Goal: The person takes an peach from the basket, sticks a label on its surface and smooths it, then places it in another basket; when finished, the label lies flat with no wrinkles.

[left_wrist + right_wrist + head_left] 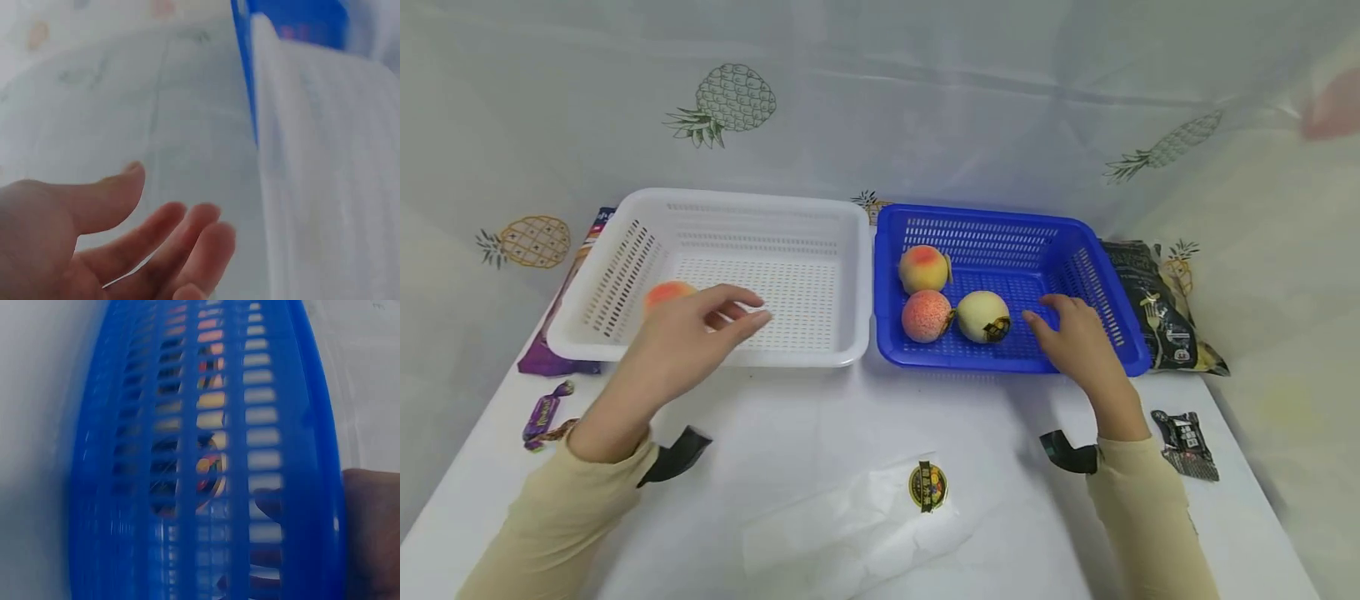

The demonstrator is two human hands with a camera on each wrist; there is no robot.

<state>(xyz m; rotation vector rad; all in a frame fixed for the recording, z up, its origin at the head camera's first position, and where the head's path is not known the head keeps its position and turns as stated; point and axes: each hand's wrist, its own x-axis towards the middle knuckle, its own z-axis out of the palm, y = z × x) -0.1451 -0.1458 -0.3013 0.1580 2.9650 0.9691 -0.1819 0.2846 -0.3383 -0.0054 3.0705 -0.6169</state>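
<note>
My left hand point(688, 333), fingers loosely bent with nothing between them, hovers over the near left part of a white plastic basket point(859, 283). A peach point(666, 292) in that basket is partly hidden behind this hand. On the right, my right hand point(1078, 346) reaches over the near rim of a blue plastic basket point(970, 362), its relaxed fingers inside and holding nothing. Just left of those fingertips lies a pale cream fruit point(983, 317) with a dark label. Beside it are a pinkish-red fruit point(927, 317) and a yellow-red peach point(923, 268). Through slots in the blue wall point(306, 487), the right wrist view shows fingers.
A purple bag point(557, 346) lies partly behind the white basket, with wrapped candies point(542, 417) nearby. A black snack bag point(1161, 308) leans right of the blue basket; a small black packet point(1186, 446) lies nearer. A round sticker point(928, 487) is on clear film in front.
</note>
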